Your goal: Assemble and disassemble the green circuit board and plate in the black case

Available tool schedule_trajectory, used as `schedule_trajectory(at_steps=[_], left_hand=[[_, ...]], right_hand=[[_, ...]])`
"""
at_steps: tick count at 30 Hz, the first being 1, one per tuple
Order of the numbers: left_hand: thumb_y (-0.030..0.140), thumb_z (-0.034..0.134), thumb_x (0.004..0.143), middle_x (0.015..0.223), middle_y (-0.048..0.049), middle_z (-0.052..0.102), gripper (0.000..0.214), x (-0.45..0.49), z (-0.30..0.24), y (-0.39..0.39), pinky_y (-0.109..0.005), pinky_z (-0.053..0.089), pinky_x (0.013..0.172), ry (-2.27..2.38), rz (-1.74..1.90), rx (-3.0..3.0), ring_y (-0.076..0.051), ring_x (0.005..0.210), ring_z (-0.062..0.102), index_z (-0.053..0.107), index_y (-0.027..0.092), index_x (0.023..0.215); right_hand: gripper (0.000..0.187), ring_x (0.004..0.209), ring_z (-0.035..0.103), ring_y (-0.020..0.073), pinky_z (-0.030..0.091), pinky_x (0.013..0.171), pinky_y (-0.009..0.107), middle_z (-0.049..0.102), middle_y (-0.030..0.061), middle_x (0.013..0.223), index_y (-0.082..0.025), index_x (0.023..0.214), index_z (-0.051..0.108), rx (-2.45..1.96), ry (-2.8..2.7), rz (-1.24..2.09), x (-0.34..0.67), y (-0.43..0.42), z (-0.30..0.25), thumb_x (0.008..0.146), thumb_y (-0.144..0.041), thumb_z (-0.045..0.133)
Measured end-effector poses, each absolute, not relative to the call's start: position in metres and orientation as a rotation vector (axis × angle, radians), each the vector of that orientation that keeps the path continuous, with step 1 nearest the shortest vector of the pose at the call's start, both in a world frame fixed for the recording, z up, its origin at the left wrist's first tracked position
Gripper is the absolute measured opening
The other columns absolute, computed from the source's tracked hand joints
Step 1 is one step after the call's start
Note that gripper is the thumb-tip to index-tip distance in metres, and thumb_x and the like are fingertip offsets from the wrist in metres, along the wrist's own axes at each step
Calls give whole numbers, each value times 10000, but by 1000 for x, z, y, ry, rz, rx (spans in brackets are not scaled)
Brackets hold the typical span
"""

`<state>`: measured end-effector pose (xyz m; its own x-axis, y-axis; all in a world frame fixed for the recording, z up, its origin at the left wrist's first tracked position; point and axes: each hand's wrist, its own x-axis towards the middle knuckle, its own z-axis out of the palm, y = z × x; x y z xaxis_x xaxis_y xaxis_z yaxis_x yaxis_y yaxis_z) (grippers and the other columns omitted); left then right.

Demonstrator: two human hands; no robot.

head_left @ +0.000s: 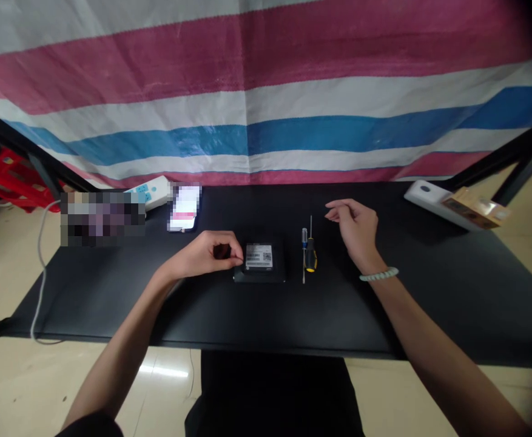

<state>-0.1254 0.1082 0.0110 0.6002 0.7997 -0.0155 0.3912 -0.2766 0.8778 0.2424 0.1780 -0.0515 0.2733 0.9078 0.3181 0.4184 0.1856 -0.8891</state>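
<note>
A small black box [260, 265] with a white barcode label lies on the black table [429, 291], near its middle. My left hand [206, 254] is curled, fingertips pinched against the box's left edge. Two screwdrivers lie just right of the box: a thin blue-handled one [304, 246] and a black-and-yellow one [310, 255]. My right hand [354, 227] hovers right of the screwdrivers and holds nothing, its fingers loosely bent and apart. A pale bead bracelet [379, 274] is on that wrist.
A phone [184, 208] with a lit screen and a white power strip [150, 192] lie at the back left. Another white power strip [432, 197] and a brown carton [475, 207] sit at the back right. A striped tarp [266, 91] hangs behind the table.
</note>
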Motion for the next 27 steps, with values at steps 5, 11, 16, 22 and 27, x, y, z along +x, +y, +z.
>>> schedule_trajectory(at_steps=[5, 11, 16, 22, 27], left_hand=[[325, 777, 926, 796, -27, 673, 165, -122, 15, 104, -234, 428, 623, 914, 418, 1880, -125, 691, 564, 774, 163, 897], [330, 790, 919, 803, -32, 681, 174, -120, 12, 106, -229, 433, 635, 900, 412, 1889, -126, 701, 577, 779, 159, 888], [335, 787, 924, 818, -33, 686, 181, -122, 10, 107, -225, 431, 639, 891, 423, 1892, -126, 711, 580, 768, 158, 892], [329, 793, 917, 840, -36, 699, 176, -122, 11, 106, -229, 436, 636, 910, 394, 1878, -126, 710, 577, 763, 157, 898], [361, 783, 924, 791, -22, 677, 203, -124, 9, 106, -220, 416, 597, 906, 387, 1880, -118, 667, 550, 754, 161, 904]], right_hand=[[248, 706, 749, 178, 619, 728, 320, 750, 9, 714, -234, 884, 794, -1408, -1349, 536, 242, 177, -50, 912, -246, 548], [243, 694, 741, 165, 621, 729, 305, 737, 0, 702, -238, 873, 792, -1383, -1337, 552, 242, 178, -52, 907, -234, 552], [252, 694, 741, 164, 620, 726, 305, 737, 1, 705, -231, 875, 793, -1391, -1351, 548, 241, 178, -52, 910, -239, 544], [246, 700, 742, 164, 625, 739, 312, 734, -2, 709, -234, 879, 788, -1390, -1354, 555, 241, 178, -52, 909, -230, 543], [254, 706, 747, 170, 625, 746, 317, 740, 1, 714, -241, 886, 793, -1389, -1358, 552, 242, 178, -53, 899, -222, 540]])
